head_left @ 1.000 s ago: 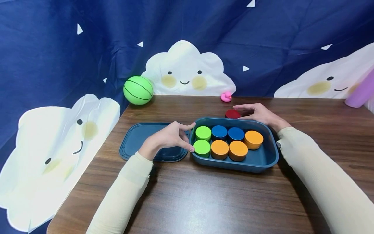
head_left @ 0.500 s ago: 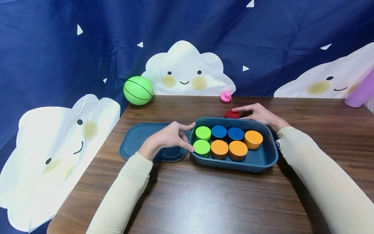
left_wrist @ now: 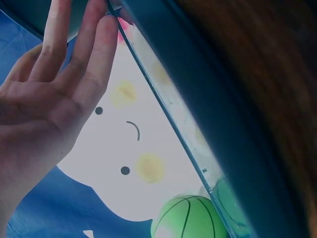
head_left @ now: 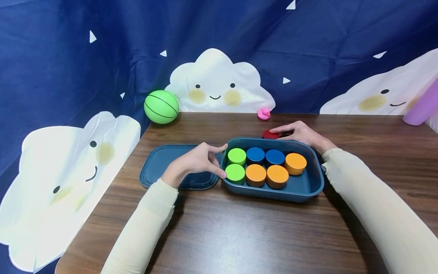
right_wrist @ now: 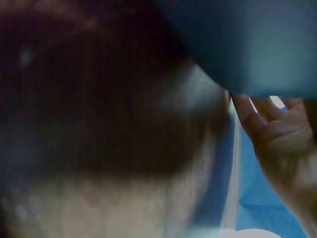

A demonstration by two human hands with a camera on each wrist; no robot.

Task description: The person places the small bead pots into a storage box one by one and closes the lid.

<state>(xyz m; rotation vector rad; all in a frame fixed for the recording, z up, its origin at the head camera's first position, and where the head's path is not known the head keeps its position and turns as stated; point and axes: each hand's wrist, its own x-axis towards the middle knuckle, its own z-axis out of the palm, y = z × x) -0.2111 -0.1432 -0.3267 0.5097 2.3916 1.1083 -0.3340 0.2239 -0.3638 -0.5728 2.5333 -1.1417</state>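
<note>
A dark blue plastic box [head_left: 313,182] holds several short round blocks: green blocks [head_left: 235,174], blue blocks [head_left: 255,154] and orange blocks [head_left: 277,176]. My left hand [head_left: 198,160] touches the box's left end, index finger at the far corner and thumb at the near one; the left wrist view shows fairly straight fingers. Behind the far rim, my right hand [head_left: 301,134] pinches a red round block [head_left: 270,134] between forefinger and thumb. The rim hides the block's lower part and some of that thumb. In the right wrist view the box covers the fingertips.
A matching lid [head_left: 164,160] lies left of the box, partly under my left hand. At the table's [head_left: 219,236] back stand a green ball [head_left: 161,107] and a pink rubber duck [head_left: 264,113]. A purple cylinder [head_left: 422,106] leans at far right. A cloud-printed curtain [head_left: 222,26] hangs behind.
My right fingers have come down and closed onto the red block's top edge. The left hand, box and blocks inside hold their places; the head view has shifted very slightly.
</note>
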